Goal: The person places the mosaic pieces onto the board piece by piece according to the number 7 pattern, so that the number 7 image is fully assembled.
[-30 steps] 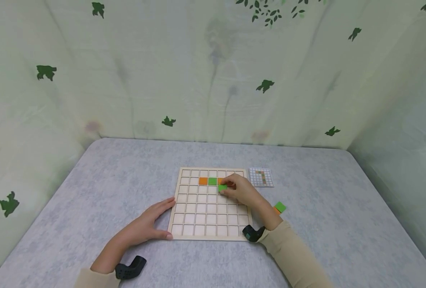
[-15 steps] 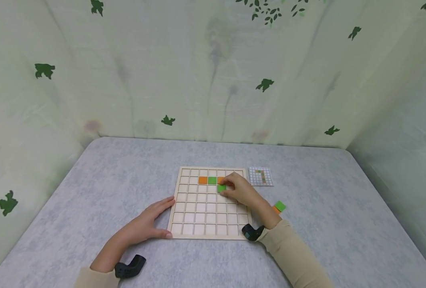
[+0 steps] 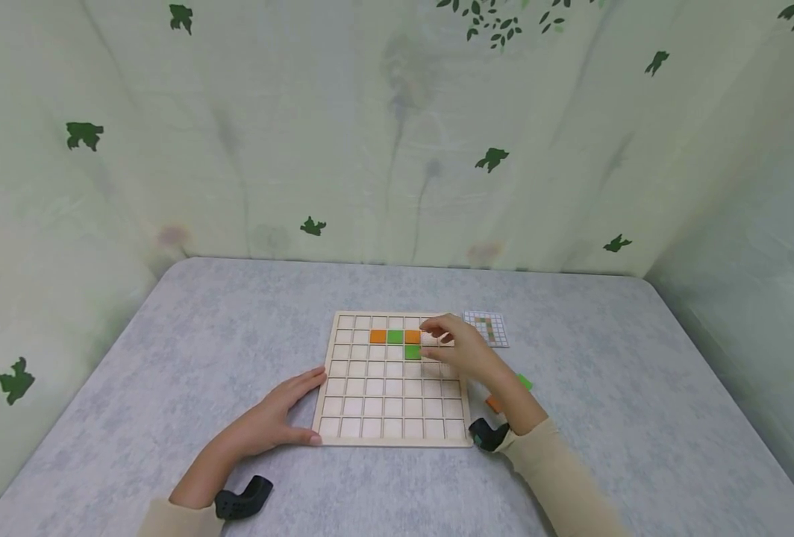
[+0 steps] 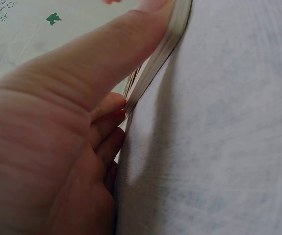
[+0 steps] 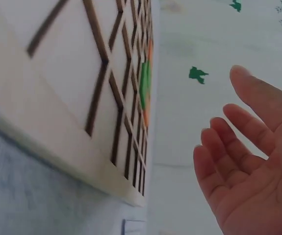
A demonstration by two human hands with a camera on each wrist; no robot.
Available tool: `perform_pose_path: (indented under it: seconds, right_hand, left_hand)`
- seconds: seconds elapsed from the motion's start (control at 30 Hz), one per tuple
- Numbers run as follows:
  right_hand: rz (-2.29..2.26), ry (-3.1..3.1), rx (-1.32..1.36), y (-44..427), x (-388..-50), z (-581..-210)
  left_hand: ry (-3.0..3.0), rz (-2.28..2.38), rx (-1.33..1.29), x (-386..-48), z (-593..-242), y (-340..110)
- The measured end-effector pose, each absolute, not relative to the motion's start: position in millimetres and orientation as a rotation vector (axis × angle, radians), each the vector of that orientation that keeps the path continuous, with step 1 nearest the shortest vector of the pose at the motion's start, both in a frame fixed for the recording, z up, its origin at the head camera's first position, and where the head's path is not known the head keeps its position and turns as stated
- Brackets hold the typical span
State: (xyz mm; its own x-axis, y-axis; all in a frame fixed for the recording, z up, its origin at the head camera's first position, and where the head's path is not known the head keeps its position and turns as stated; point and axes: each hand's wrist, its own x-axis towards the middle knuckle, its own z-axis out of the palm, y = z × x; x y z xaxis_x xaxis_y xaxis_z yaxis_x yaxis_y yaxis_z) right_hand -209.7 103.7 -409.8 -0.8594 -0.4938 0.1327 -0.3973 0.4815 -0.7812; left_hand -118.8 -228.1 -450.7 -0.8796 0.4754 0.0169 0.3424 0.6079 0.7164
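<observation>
A wooden grid board (image 3: 374,388) lies on the table in the head view. Three tiles sit in a row near its far side: an orange tile (image 3: 378,337), a green tile (image 3: 395,337) and another orange tile (image 3: 413,337). Below the last one sits a second green tile (image 3: 413,352). Just right of these, my right hand (image 3: 463,349) hovers over the board with thumb and fingers apart, holding nothing; the right wrist view shows a bare palm. My left hand (image 3: 272,418) rests against the board's left edge, its thumb at the near left corner.
A small pattern card (image 3: 486,328) lies beyond the right hand, partly hidden by it. Right of the board, a loose green tile (image 3: 524,382) and an orange tile (image 3: 493,404) are partly covered by the right forearm. A leaf-patterned curtain (image 3: 397,149) hangs behind the table.
My right hand has let go of the green tile, which stays in its cell below the orange one. The hand has moved right and its fingers have spread. The left hand stays put.
</observation>
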Motion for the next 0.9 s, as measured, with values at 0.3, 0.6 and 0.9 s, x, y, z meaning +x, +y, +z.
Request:
perform_pose_path:
  seconds: [0.3, 0.6, 0.9]
  right_hand:
    - [-1.303, 2.714, -0.776, 156, -181, -402]
    - [-1.198, 2.651, -0.75, 198, -161, -423]
    - [-1.1, 2.48, -0.809, 214, -159, -432]
  left_hand:
    - [2.656, 1.136, 0.672, -119, -451, -227]
    - [2.661, 1.116, 0.683, -119, -448, -227]
    - [2.656, 1.117, 0.657, -117, -448, -226]
